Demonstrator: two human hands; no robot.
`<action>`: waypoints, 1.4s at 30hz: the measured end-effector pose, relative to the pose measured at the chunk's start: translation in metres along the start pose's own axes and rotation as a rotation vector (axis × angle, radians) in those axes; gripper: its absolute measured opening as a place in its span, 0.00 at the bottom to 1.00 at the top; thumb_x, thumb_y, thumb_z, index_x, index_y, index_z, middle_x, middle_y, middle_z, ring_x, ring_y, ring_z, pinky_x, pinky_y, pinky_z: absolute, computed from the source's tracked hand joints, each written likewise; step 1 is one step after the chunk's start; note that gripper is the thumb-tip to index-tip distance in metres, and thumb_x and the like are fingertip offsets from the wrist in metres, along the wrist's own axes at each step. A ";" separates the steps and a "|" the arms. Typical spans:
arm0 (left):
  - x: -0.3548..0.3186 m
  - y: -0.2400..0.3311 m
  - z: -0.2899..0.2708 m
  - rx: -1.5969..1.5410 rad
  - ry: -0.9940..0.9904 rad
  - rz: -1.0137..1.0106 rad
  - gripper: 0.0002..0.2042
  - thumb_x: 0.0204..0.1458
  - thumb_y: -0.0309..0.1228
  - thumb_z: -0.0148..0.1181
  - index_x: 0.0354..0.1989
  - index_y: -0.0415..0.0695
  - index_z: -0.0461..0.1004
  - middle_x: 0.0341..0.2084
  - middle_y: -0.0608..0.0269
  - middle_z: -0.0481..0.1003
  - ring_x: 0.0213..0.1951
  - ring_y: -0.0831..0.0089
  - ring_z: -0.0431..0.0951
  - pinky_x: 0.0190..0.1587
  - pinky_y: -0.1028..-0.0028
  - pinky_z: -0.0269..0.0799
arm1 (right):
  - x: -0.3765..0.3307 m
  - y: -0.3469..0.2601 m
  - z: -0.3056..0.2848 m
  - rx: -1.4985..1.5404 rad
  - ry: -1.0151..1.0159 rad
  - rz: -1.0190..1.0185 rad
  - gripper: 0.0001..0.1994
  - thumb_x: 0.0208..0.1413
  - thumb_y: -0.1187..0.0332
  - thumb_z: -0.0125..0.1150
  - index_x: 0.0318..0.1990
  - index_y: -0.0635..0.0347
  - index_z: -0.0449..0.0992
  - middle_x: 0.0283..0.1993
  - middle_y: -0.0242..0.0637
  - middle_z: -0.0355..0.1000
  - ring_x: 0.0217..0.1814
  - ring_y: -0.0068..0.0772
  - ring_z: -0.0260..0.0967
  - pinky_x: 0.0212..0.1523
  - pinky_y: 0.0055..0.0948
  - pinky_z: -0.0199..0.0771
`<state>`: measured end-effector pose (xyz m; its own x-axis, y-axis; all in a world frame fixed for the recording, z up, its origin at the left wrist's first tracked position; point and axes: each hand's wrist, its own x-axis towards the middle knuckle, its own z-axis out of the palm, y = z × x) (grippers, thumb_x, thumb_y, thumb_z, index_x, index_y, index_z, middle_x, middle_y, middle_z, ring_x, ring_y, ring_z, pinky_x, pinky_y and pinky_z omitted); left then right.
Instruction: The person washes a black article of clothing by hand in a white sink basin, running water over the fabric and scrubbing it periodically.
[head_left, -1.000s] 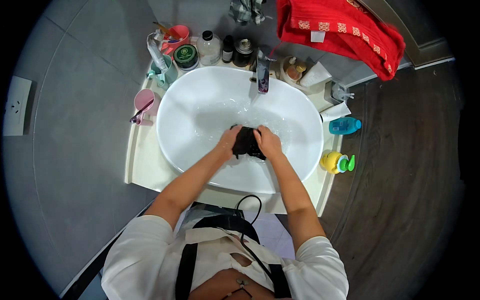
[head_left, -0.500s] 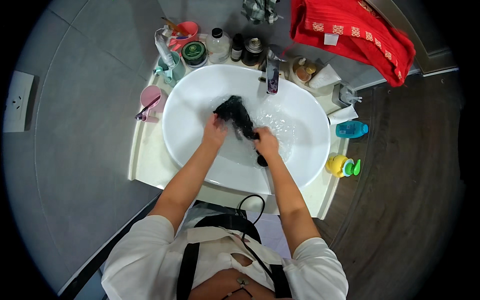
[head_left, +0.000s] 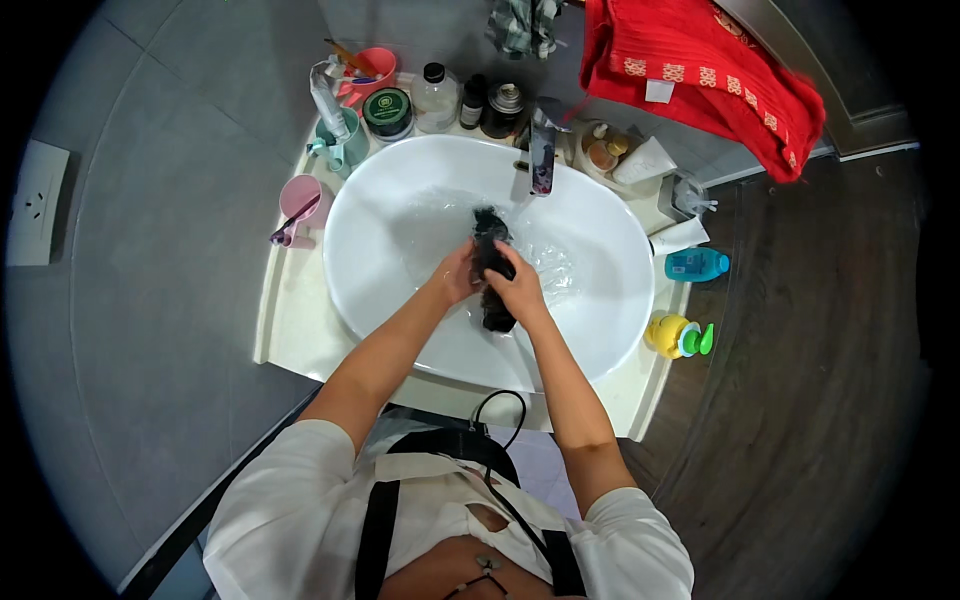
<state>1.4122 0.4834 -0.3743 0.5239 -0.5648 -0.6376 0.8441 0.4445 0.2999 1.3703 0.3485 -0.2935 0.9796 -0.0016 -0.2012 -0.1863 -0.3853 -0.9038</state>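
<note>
At a white basin [head_left: 365,240], the left hand [head_left: 458,271] closes on a wet black cloth [head_left: 488,232], stretched between parted hands half a second ago, now bunched mid-basin and gripped too by the right hand [head_left: 521,291], drawn near. Rippling water [head_left: 553,268] lies alongside. Past the tap [head_left: 542,165], a pale tub [head_left: 582,165] holds small bottles [head_left: 603,155].

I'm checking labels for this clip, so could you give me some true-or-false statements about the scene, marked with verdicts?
1. The left hand and right hand both hold the black cloth. True.
2. The red towel lies inside the basin. False: it hangs beyond it, at upper right.
3. A light pink cup is left of the basin. True.
4. The yellow pump bottle is left of the basin. False: it is on the right.
</note>
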 end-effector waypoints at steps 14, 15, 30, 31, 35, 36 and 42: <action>-0.035 0.001 0.083 -0.021 0.356 0.120 0.11 0.52 0.40 0.49 0.27 0.45 0.67 0.19 0.66 0.67 0.18 0.74 0.66 0.20 0.75 0.64 | 0.007 0.003 -0.022 -0.561 0.220 0.080 0.13 0.53 0.57 0.45 0.33 0.58 0.67 0.30 0.46 0.70 0.34 0.52 0.67 0.33 0.44 0.65; -0.045 0.005 0.079 0.045 0.402 0.163 0.11 0.52 0.40 0.49 0.27 0.45 0.67 0.19 0.66 0.67 0.18 0.74 0.66 0.19 0.75 0.64 | 0.006 0.008 -0.032 -0.561 0.130 0.176 0.15 0.53 0.55 0.45 0.34 0.58 0.67 0.30 0.47 0.70 0.35 0.52 0.67 0.33 0.44 0.65; -0.031 0.026 -0.031 0.460 0.573 0.501 0.19 0.50 0.36 0.53 0.49 0.41 0.63 0.43 0.59 0.67 0.44 0.71 0.65 0.47 0.73 0.60 | -0.028 0.041 -0.023 -0.894 -0.114 0.091 0.15 0.35 0.59 0.66 0.30 0.56 0.73 0.37 0.41 0.67 0.41 0.43 0.67 0.39 0.38 0.68; -0.029 0.026 -0.036 0.461 0.568 0.519 0.18 0.50 0.35 0.53 0.48 0.41 0.64 0.40 0.59 0.68 0.42 0.71 0.66 0.45 0.74 0.61 | -0.031 0.050 -0.017 -0.926 -0.075 0.004 0.14 0.35 0.63 0.67 0.31 0.56 0.73 0.38 0.42 0.67 0.40 0.45 0.66 0.40 0.38 0.68; -0.035 0.040 -0.037 0.419 0.597 0.631 0.12 0.50 0.34 0.53 0.40 0.40 0.69 0.29 0.62 0.71 0.30 0.74 0.69 0.32 0.76 0.66 | -0.019 0.084 -0.046 -0.703 -0.112 -0.055 0.13 0.33 0.73 0.62 0.32 0.54 0.72 0.35 0.40 0.66 0.39 0.43 0.66 0.39 0.33 0.68; -0.043 0.049 -0.032 0.393 0.619 0.673 0.11 0.50 0.34 0.53 0.37 0.39 0.70 0.26 0.63 0.71 0.26 0.75 0.69 0.28 0.76 0.67 | -0.018 0.080 -0.057 -0.749 -0.137 -0.038 0.13 0.33 0.75 0.61 0.31 0.54 0.72 0.35 0.39 0.66 0.39 0.43 0.66 0.38 0.33 0.68; -0.076 0.093 -0.007 0.598 0.497 0.524 0.12 0.52 0.38 0.50 0.24 0.42 0.69 0.13 0.67 0.66 0.12 0.78 0.61 0.13 0.78 0.56 | -0.026 0.021 -0.115 -0.614 0.080 -0.188 0.16 0.34 0.83 0.51 0.32 0.53 0.74 0.40 0.37 0.65 0.43 0.39 0.66 0.42 0.30 0.68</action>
<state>1.4504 0.5726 -0.3026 0.8614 0.0298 -0.5071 0.5055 0.0491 0.8615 1.3493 0.2345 -0.2643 0.9983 0.0574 -0.0100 0.0432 -0.8436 -0.5353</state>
